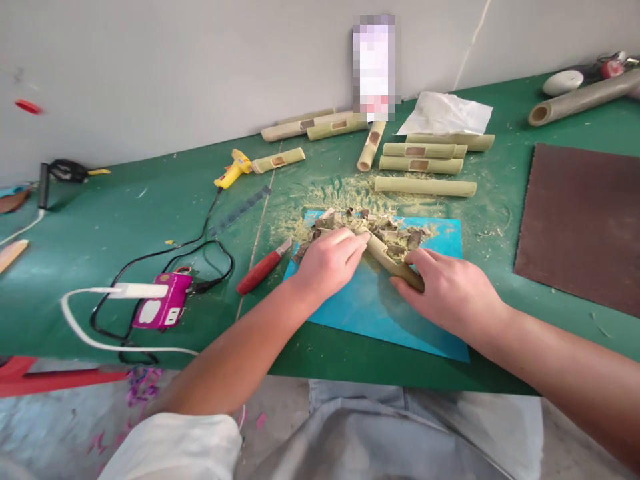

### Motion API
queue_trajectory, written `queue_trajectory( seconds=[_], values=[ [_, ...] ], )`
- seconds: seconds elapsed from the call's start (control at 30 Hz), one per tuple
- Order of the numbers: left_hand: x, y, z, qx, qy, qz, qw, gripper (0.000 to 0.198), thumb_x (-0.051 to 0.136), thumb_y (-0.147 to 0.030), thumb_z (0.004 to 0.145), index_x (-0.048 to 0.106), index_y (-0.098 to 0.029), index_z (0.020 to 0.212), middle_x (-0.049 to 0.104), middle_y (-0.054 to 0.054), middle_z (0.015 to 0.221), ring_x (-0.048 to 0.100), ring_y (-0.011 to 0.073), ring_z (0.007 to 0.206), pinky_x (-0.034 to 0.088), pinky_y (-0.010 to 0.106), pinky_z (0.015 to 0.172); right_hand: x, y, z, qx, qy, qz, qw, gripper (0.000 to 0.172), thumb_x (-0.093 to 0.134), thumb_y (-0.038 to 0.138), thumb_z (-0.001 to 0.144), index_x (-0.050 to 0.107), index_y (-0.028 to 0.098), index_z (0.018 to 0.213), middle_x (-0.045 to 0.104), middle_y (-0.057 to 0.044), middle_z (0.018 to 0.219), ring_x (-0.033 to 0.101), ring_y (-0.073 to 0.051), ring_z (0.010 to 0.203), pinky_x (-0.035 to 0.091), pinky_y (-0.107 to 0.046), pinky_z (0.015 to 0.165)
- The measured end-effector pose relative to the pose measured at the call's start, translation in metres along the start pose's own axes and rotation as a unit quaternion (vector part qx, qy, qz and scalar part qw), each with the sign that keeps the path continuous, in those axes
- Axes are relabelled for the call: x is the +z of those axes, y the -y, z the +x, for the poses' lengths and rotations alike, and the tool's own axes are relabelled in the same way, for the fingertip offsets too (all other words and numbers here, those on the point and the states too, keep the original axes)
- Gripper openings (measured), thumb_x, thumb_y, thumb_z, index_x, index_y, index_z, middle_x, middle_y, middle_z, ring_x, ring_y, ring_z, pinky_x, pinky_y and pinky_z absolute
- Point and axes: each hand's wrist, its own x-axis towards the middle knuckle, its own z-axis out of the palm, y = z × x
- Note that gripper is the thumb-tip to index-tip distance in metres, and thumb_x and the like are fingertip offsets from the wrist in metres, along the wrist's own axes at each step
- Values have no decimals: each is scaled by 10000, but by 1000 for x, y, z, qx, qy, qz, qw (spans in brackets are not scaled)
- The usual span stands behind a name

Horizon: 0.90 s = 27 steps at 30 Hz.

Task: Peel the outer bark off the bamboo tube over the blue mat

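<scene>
A short bamboo tube (384, 253) lies slantwise over the blue mat (360, 327). My right hand (445, 283) is closed around its near end, thumb on one side and fingers on the other. My left hand (333, 262) is closed with its fingertips at the tube's far end; its palm side is hidden. Behind and beside the tube is a heap of bamboo shavings (415, 235) and chips, with pale dust spread past the mat. Left of my left hand rests a red-handled knife (263, 270).
Several cut bamboo tubes (425, 187) lie at the back, some with rectangular openings. A yellow glue gun (233, 170) touches another tube. Its cord runs to a purple power strip (165, 303). A brown sheet (580, 227) lies right. A phone (375, 67) leans on the wall.
</scene>
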Motion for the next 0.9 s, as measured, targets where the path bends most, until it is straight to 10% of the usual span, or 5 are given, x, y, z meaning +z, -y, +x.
queue_trajectory(
  seconds=[0.9],
  values=[
    [3, -4, -3, 63, 28, 32, 997, 253, 451, -203, 980, 657, -121, 1102, 647, 53, 774, 618, 137, 737, 505, 242, 692, -4, 4, -1, -2, 56, -15, 998, 284, 443, 407, 902, 559, 177, 781, 617, -32, 690, 537, -148, 581, 172, -282, 517]
  ],
)
